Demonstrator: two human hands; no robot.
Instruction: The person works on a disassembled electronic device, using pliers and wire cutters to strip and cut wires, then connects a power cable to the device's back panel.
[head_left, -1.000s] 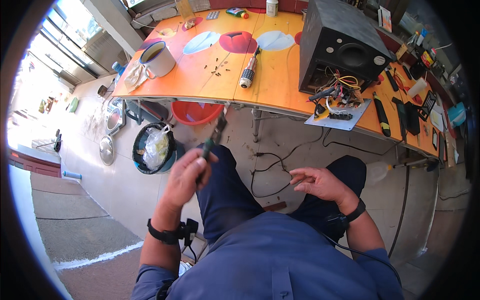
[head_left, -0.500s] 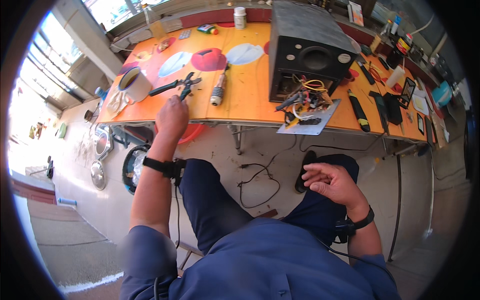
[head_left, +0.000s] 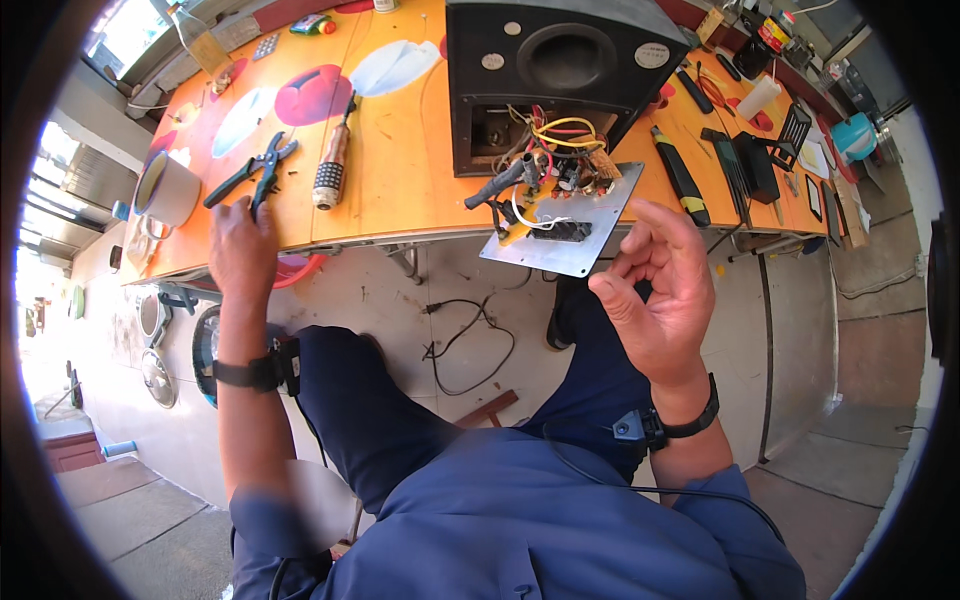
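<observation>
My left hand (head_left: 243, 250) is at the table's front edge, its fingers closed at the handle end of dark-handled pliers (head_left: 262, 172). The pliers lie on the table with their handles spread; my fingertips are partly hidden. To their right lies a soldering-iron-like tool (head_left: 331, 170) with a perforated grip. My right hand (head_left: 662, 290) is raised, thumb and curled fingers apart, holding nothing. It is just right of a metal plate (head_left: 600, 225) bearing a circuit board and wires (head_left: 560, 165). The plate hangs past the table edge, below the opening of a black speaker box (head_left: 550, 60).
A mug (head_left: 168, 190) stands at the table's left, near a glass bottle (head_left: 198, 40). On the right lie a black-and-yellow tool (head_left: 680, 175), a black box (head_left: 762, 168) and a white bottle (head_left: 760, 97). A black cord (head_left: 490, 350) lies on the floor between my legs.
The view has shifted right and closer to the table. My right hand has risen from over my thigh to beside the metal plate. My left hand stays at the pliers.
</observation>
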